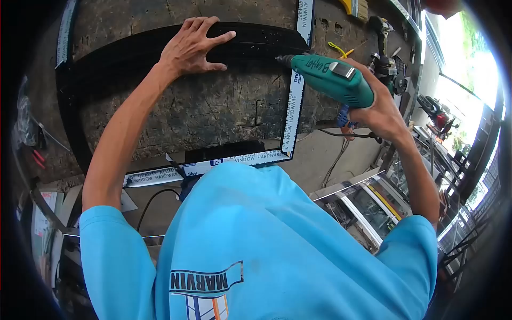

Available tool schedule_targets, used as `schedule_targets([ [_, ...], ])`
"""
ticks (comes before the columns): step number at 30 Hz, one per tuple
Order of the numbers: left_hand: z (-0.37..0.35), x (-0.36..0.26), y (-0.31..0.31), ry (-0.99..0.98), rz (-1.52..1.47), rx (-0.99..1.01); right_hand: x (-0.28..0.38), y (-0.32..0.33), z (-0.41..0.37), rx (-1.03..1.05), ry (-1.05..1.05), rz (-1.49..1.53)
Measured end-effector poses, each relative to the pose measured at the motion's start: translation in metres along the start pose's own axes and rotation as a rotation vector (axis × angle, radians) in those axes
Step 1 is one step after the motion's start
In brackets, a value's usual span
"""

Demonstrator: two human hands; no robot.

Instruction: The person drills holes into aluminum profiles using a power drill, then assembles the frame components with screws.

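Observation:
My right hand is wrapped round the grip of a green corded power drill with handwriting on its body. The drill lies level, its chuck pointing left, right over the black bar near the frame's far right corner. My left hand rests on the far black bar of a black aluminum window frame, fingers and thumb spread. Printed protective tape covers the frame's right side and the near side.
Under the frame is a worn wooden workbench. A yellow-handled paintbrush and another power drill lie at the far right. Red-handled pliers are at the left edge. Cables hang at the bench's near edge; glass panels stand below right.

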State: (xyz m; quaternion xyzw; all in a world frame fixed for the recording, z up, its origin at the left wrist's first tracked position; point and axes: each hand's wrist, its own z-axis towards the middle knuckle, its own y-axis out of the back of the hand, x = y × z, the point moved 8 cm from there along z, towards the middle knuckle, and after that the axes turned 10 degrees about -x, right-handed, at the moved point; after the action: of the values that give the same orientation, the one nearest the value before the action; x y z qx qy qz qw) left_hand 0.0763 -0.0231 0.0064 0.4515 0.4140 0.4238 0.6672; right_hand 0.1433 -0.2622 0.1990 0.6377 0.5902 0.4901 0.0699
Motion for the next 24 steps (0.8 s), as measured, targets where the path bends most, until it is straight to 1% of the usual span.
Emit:
schedule_targets([
  [2,0.0,-0.004,0.008,-0.01,-0.002,-0.056,-0.004,-0.001,-0.004,-0.045,-0.048,0.004],
  [3,-0.005,0.0,0.0,-0.006,-0.008,-0.04,-0.005,-0.009,0.003,-0.03,-0.055,0.011],
  [5,-0.003,0.0,0.002,-0.015,0.013,-0.082,-0.002,-0.006,0.004,-0.064,-0.075,0.005],
  [9,-0.002,0.001,0.001,-0.003,0.012,-0.045,-0.007,-0.005,0.005,-0.082,-0.048,-0.022],
  [11,-0.002,0.001,0.001,-0.005,0.004,-0.047,-0.007,-0.005,0.007,-0.133,0.131,-0.075],
  [12,-0.002,0.002,0.0,-0.003,0.004,-0.046,-0.002,-0.004,0.007,-0.131,0.131,-0.075],
  [13,-0.003,0.002,0.0,-0.002,0.006,-0.049,-0.002,-0.005,0.006,-0.105,0.024,-0.037],
  [15,-0.002,0.001,-0.001,-0.002,0.003,-0.051,-0.005,-0.007,0.005,-0.079,-0.088,0.0],
  [22,-0.003,0.002,-0.002,0.015,0.005,-0.036,-0.002,-0.009,0.006,-0.082,-0.073,0.003],
  [24,-0.003,0.002,-0.003,0.019,0.002,-0.036,-0.01,-0.008,0.007,-0.083,-0.072,0.0],
])
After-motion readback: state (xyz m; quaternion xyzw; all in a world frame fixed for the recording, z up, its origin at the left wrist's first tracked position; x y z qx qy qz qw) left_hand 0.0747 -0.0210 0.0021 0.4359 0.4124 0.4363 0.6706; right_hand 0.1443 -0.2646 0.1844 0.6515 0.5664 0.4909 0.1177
